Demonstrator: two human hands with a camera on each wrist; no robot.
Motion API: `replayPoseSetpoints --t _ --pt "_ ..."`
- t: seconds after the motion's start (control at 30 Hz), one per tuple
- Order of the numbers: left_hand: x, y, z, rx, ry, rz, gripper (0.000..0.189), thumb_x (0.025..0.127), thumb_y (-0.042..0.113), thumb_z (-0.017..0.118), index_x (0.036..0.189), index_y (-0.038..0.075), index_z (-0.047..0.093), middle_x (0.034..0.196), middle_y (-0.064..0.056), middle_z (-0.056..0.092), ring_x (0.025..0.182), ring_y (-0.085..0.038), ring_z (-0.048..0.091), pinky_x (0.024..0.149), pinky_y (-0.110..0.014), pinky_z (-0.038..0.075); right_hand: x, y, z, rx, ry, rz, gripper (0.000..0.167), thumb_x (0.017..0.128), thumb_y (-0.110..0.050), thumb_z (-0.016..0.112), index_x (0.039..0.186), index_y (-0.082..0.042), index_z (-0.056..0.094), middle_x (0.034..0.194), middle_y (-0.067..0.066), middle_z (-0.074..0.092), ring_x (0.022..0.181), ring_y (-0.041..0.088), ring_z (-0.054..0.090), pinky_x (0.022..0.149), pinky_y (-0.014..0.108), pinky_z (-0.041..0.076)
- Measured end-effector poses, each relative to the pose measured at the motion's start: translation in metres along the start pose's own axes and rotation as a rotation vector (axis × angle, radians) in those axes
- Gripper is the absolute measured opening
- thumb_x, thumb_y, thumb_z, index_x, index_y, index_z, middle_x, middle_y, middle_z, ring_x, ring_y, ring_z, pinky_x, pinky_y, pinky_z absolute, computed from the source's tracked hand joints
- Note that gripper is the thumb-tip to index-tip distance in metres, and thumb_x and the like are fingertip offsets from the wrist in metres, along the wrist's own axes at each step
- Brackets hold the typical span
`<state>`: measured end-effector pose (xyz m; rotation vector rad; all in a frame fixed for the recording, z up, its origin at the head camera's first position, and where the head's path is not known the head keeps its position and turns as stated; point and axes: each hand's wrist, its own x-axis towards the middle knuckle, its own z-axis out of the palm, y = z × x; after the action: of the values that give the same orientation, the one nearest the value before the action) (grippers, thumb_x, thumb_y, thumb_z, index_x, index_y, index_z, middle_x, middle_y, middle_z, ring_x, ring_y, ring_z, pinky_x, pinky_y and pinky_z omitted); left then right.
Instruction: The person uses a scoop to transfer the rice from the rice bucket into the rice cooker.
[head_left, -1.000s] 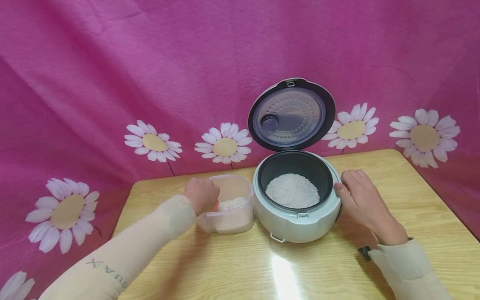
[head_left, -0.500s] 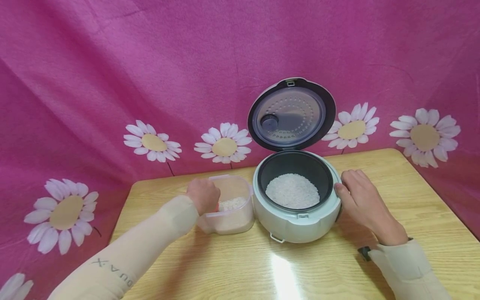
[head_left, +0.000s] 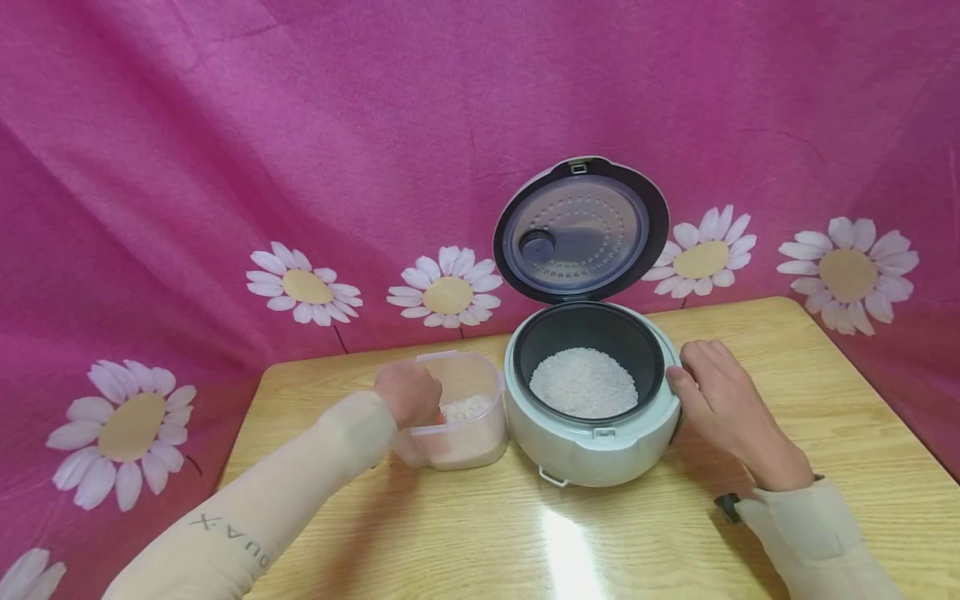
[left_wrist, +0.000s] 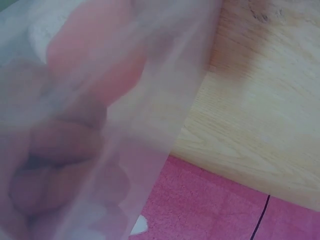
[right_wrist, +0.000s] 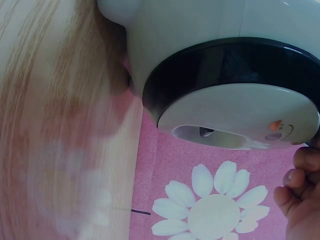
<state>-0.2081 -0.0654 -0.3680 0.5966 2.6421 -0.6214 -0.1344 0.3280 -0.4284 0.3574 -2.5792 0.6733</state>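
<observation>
In the head view my left hand [head_left: 407, 393] is lowered into a translucent pink plastic container [head_left: 471, 443] with white rice [head_left: 467, 407] in it. The left wrist view looks through the container's wall at curled fingers gripping a red scoop [left_wrist: 97, 52], with the fingers partly over it. To the right stands a pale green rice cooker [head_left: 592, 458], its inner pot [head_left: 537, 329] bearing a mound of rice [head_left: 583, 382]. My right hand [head_left: 723, 400] grips the cooker's right side, thumb at the rim. In the right wrist view its curled fingers are beside the cooker's side panel [right_wrist: 235, 112].
The cooker's lid [head_left: 581, 233] is raised behind the pot. Container and cooker stand side by side on a wooden table [head_left: 645, 542]. A pink cloth [head_left: 360, 125] with printed daisies hangs along the table's back edge.
My left hand has shifted slightly right and down inside the container, and its sleeve has followed. My right hand has stayed at the cooker's side.
</observation>
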Motion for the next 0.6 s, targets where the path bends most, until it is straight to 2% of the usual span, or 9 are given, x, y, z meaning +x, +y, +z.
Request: replayPoseSetpoints --t 0.1,0.4,0.6 --pt "0.0008 -0.0018 0.0008 -0.041 -0.007 0.006 0.027 0.095 0.036 0.068 0.079 0.014 0.068 0.08 -0.003 0.065 0.074 -0.021 0.058 0.07 -0.046 0.06 -0.0001 -0.0001 0.0001 0.0 0.0 -0.001 0.011 0.098 -0.015 0.055 0.088 -0.011 0.052 0.081 0.002 0.045 0.087 0.016 0.039 0.075 0.028 0.03" --pt "-0.0002 -0.0024 0.0019 -0.146 0.047 0.026 0.029 0.094 0.035 0.066 0.074 0.015 0.064 0.073 -0.002 0.058 0.071 -0.023 0.057 0.064 -0.046 0.055 -0.0007 -0.0009 0.001 0.007 -0.005 0.008 0.012 0.099 -0.015 0.055 0.088 -0.011 0.052 0.081 0.003 0.046 0.088 0.016 0.04 0.074 0.031 0.032" --pt "0.0018 -0.0022 0.001 -0.231 0.063 0.013 0.031 0.096 0.032 0.063 0.068 0.018 0.061 0.068 0.001 0.053 0.069 -0.021 0.057 0.059 -0.039 0.048 -0.0005 -0.0017 0.0009 0.008 -0.011 0.021 0.011 0.099 -0.015 0.055 0.089 -0.011 0.053 0.081 0.003 0.046 0.088 0.016 0.04 0.074 0.032 0.033"
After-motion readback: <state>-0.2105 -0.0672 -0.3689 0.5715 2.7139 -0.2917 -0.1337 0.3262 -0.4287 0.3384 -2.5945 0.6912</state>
